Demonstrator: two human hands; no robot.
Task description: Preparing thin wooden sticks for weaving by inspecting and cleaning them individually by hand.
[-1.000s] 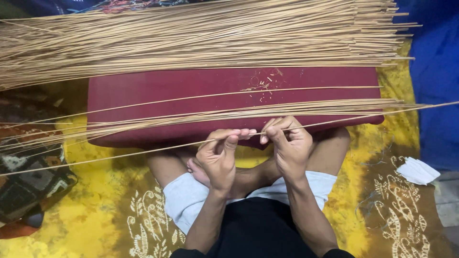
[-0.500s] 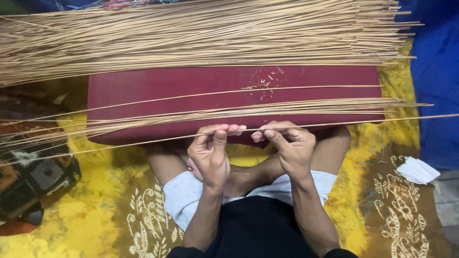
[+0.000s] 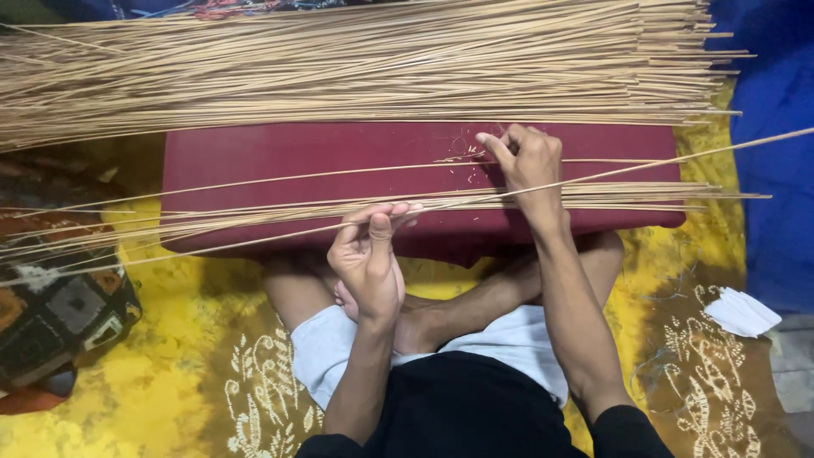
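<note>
Bamboo-pale sticks lay across the maroon board (image 3: 280, 161) as our left hand (image 3: 369, 259) pinched one long thin stick (image 3: 254, 239) between thumb and fingertips, the other fingers loosely curled. Beyond it, our right hand (image 3: 530, 161) was curled around the same stick farther along, forefinger stretched toward the big bundle (image 3: 356, 68) above. Done well, we judged, both grips should stay light and the stick level, clear of the small pile (image 3: 593, 195) beneath the wrist.
</note>
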